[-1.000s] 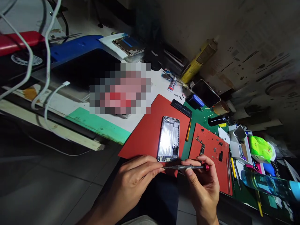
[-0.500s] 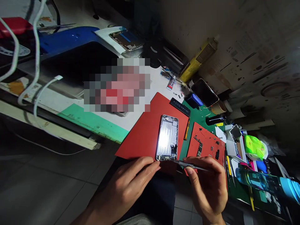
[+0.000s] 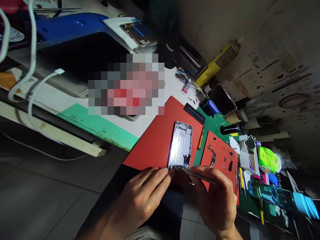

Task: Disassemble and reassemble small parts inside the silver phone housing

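Observation:
An opened phone housing (image 3: pixel 180 145), its bare metal inside shining, lies on a red mat (image 3: pixel 152 143). The fingers of my left hand (image 3: pixel 150 188) are pressed together at its lower left corner, holding that end. Pinched in my right hand (image 3: pixel 217 193) is a slim metal tool with a knurled handle (image 3: pixel 197 174). Its tip reaches the lower right part of the housing; the exact contact is too small to tell. A black phone battery (image 3: pixel 194 113) and a golden screwdriver (image 3: pixel 200 138) lie just beyond the housing, to the right.
To the right, a second red mat (image 3: pixel 221 160) carries a logic board (image 3: pixel 213 158) and several small parts. A blue water bottle (image 3: pixel 282 196) lies at the right. A dark phone (image 3: pixel 221 99) leans at the back. White cables (image 3: pixel 32 66) hang at the left.
The view has shifted slightly. My left fingers have come further onto the housing's lower edge. My right hand has moved closer to it, with the metal tool still in its grip.

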A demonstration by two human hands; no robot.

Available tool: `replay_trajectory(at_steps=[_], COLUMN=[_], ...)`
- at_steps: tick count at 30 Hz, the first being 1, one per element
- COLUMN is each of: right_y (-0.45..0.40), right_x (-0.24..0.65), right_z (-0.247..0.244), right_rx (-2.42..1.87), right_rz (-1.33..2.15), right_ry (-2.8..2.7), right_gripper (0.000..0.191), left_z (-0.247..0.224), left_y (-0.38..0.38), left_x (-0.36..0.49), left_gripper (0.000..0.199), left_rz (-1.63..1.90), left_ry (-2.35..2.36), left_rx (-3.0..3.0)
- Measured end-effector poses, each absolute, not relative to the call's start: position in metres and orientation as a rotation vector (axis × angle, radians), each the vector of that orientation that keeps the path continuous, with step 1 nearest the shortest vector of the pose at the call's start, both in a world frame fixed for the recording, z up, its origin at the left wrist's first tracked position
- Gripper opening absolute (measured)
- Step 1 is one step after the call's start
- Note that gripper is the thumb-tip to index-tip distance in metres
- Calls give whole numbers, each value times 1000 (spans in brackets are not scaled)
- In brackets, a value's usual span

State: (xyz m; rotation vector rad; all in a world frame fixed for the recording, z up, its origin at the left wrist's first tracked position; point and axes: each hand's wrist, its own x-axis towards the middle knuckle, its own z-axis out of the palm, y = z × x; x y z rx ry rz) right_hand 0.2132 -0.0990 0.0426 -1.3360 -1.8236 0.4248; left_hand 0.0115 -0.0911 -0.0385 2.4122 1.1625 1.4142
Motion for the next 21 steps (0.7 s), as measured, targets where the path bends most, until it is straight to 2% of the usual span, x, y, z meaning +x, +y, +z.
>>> replay_trajectory(at_steps=[7,21], right_y=[-97,-91], right_x=[212,208], right_z=[43,54], right_rx=[-1332,-1348], right_rz=[450,388], right_ry=[-1835,-2002], right_gripper=[49,44], left_z=[-41,-40], left_y=[-91,-90], left_x=[12,14], left_gripper=[27,28], left_rz=[1426,1451], left_ry=[1166,1161], left_rx=[2405,2353])
